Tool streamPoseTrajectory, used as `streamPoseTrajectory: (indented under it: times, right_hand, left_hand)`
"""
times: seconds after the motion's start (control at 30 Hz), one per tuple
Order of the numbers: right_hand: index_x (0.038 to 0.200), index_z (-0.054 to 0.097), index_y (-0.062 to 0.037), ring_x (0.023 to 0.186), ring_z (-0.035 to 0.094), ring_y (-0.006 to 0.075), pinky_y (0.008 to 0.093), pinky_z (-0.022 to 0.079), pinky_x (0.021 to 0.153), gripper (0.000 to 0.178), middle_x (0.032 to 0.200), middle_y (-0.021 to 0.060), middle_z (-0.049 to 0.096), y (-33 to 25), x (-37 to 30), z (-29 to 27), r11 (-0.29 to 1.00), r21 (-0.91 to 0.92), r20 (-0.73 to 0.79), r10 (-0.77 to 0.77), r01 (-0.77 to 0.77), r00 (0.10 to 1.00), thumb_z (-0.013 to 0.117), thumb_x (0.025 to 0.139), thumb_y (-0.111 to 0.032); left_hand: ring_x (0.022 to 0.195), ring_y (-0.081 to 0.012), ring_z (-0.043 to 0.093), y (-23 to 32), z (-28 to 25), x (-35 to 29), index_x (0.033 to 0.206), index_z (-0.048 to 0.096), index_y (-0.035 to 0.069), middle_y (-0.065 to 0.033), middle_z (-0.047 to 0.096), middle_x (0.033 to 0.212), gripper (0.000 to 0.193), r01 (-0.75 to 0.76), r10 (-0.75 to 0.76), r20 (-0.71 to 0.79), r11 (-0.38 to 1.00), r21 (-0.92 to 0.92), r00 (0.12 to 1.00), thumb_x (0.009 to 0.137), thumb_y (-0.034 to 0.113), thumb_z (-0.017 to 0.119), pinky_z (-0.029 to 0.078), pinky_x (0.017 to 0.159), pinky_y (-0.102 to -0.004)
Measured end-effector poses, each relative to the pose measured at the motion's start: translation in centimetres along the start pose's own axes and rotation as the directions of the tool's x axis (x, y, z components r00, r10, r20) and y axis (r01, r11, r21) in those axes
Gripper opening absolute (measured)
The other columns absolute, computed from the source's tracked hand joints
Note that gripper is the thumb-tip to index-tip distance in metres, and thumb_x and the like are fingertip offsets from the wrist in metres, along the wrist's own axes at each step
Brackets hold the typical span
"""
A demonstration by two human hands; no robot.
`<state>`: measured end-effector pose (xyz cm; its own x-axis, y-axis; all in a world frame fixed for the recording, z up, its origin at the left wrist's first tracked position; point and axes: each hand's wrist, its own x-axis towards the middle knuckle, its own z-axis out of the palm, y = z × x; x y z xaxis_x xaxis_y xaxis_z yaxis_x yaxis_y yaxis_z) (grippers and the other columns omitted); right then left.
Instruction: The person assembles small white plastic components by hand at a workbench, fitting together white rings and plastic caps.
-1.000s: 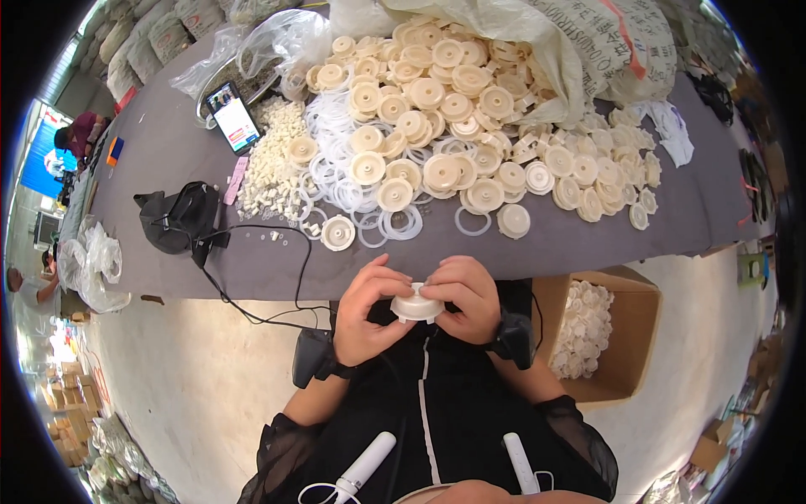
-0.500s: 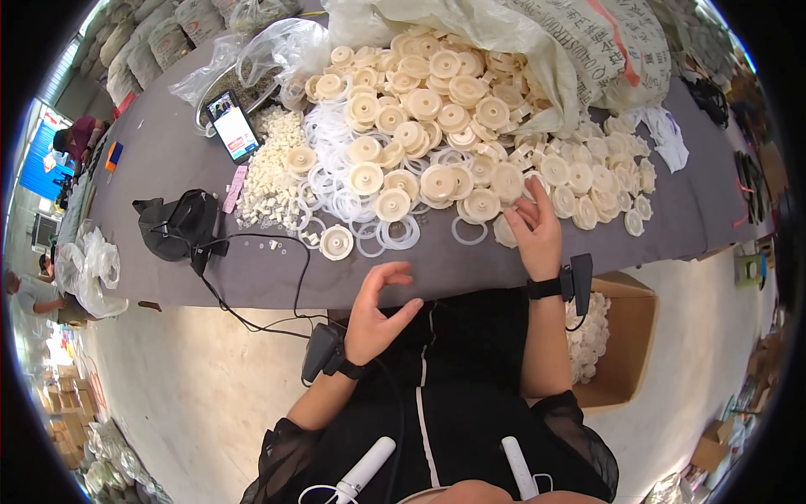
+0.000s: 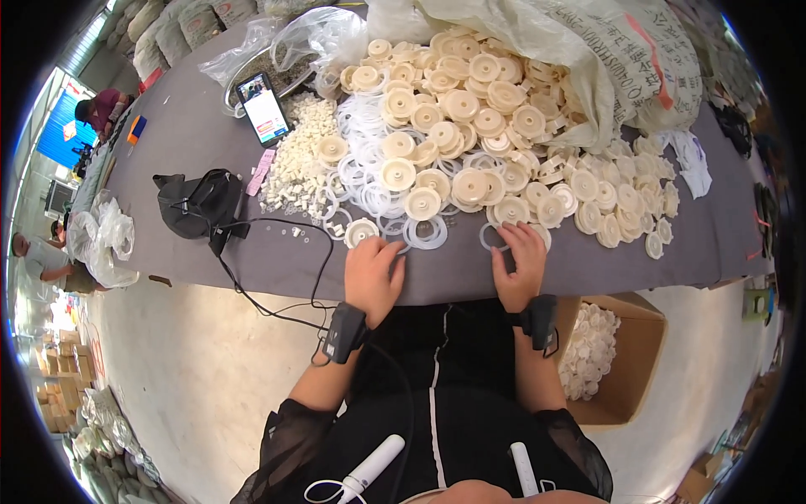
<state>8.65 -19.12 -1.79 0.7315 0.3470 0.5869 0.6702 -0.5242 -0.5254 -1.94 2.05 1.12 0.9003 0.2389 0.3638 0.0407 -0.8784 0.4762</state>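
My left hand (image 3: 371,279) is over the near edge of the table, its fingertips against a cream plastic disc (image 3: 362,229) and beside several clear rings (image 3: 426,233). Its thumb stands apart from the bent fingers. To the right, my right hand (image 3: 522,262) reaches forward, fingers stretched and thumb apart. Those fingertips lie between a single clear ring (image 3: 488,238) and a pale disc at the front of the pile, partly covering both. Beyond the hands spreads a large heap of cream discs (image 3: 460,105), with loose clear rings (image 3: 361,160) along its left side.
Small cream pieces (image 3: 300,155) lie left of the rings, near a phone (image 3: 264,111) and a pink slip (image 3: 260,172). A black pouch (image 3: 201,206) trails a cable. A woven sack (image 3: 646,67) lies behind the heap. Below the table, a cardboard box (image 3: 642,361) holds pale parts.
My left hand has moved forward onto the table, up to the near disc. My right hand has drawn back from the heap toward the single ring. The view has shifted slightly.
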Motion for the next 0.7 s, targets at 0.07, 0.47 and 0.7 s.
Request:
streamPoseTrajectory:
  times: [0.07, 0.47, 0.7]
  right_hand:
    - [0.105, 0.06, -0.0062, 0.107, 0.048, 0.0302, 0.042, 0.036, 0.092, 0.034, 0.11, 0.0074, 0.057, 0.1, -0.3, 0.4, 1.0, 0.015, 0.019, -0.005, 0.004, 1.0, 0.064, 0.071, -0.005]
    - [0.104, 0.06, -0.0058, 0.109, 0.047, 0.0313, 0.0415, 0.036, 0.092, 0.034, 0.111, 0.0085, 0.057, 0.1, -0.6, 0.8, 0.999, 0.039, -0.009, 0.02, -0.02, 1.0, 0.063, 0.071, -0.003]
    - [0.102, 0.06, -0.007, 0.11, 0.046, 0.0317, 0.042, 0.036, 0.092, 0.033, 0.11, 0.0081, 0.057, 0.0, -0.5, 0.8, 1.0, -0.013, -0.009, 0.013, -0.013, 1.0, 0.064, 0.069, -0.004]
  left_hand:
    - [0.078, -0.0265, 0.051, 0.0, 0.7, 1.2, 0.09, 0.059, 0.006, -0.0076, 0.052, 0.082, 0.019, -0.094, 0.093, -0.023, 0.994, -0.047, 0.995, 0.071, 0.006, 0.063, 0.039, 0.069, -0.0364]
    - [0.075, -0.027, 0.052, -0.2, 3.2, 3.4, 0.081, 0.059, 0.008, -0.0076, 0.051, 0.079, 0.012, -0.089, 0.089, 0.027, 0.996, -0.008, 0.996, 0.069, 0.008, 0.064, 0.039, 0.067, -0.0373]
    - [0.073, -0.0256, 0.052, -0.3, 3.6, 3.2, 0.086, 0.062, 0.011, -0.0064, 0.052, 0.078, 0.016, -0.083, 0.083, 0.047, 0.997, 0.006, 0.995, 0.07, 0.008, 0.064, 0.039, 0.066, -0.0368]
